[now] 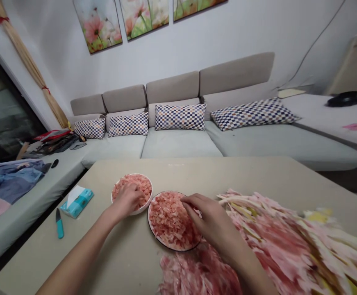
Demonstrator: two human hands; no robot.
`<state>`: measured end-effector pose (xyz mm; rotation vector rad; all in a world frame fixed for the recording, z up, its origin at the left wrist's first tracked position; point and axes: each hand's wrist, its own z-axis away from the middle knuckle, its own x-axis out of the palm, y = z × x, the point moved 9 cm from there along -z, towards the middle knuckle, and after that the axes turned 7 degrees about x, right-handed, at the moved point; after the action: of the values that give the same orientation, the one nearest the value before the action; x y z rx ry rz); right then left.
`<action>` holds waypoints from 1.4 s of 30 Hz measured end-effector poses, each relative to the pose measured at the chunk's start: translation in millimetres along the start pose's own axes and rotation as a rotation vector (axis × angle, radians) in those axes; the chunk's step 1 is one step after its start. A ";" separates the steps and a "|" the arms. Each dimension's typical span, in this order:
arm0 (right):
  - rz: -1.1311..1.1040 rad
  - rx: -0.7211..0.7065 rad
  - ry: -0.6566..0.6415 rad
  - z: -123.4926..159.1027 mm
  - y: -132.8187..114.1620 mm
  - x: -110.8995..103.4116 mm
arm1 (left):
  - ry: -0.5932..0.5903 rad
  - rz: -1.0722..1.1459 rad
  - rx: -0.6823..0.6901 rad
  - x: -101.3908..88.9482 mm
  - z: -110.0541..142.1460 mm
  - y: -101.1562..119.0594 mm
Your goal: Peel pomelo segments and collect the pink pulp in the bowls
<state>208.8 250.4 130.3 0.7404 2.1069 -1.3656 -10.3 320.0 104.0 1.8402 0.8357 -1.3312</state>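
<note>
My left hand (129,198) reaches into a white bowl (149,200) of pink pieces (138,180) that look like pomelo pulp. Its fingers are curled down among the pieces, and what they hold is hidden. Just to the right stands a dark-rimmed plate (150,224) heaped with similar pink pulp (172,219). Over the plate's right side is my right hand (204,211), thumb and forefinger closed together at the tips; I cannot make out anything between them. Beneath my right forearm lies a heap of thin pink skins (196,272).
A large pile of pink and yellowish peel (283,241) covers the table's right side. At the left lie a blue tissue pack (79,203) and a knife (59,224) with a teal handle. A grey sofa (178,145) with checked cushions (180,116) runs behind the table (119,254).
</note>
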 end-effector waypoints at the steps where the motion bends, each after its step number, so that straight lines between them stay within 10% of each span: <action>1: -0.001 0.001 -0.001 -0.2 0.2 0.6 | -0.028 -0.018 0.016 5.3 0.1 3.7; 18: 0.047 -0.004 -0.029 -0.9 -7.7 11.7 | -0.088 -0.201 -0.076 23.5 -10.4 -9.1; 26: 0.060 -0.001 -0.044 0.0 -8.3 14.2 | 0.072 -0.059 -0.151 -5.4 -5.1 -9.8; 33: 0.037 -0.015 -0.050 -0.7 -9.1 22.0 | 0.249 0.314 -0.166 -24.5 4.8 1.7; 42: -0.297 -0.076 0.004 -0.7 -26.2 12.0 | 0.176 1.433 -0.234 35.0 10.7 60.5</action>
<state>182.2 244.0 139.2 0.4115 2.3278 -1.4231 43.2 281.6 78.4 1.6919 -0.3224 -0.1374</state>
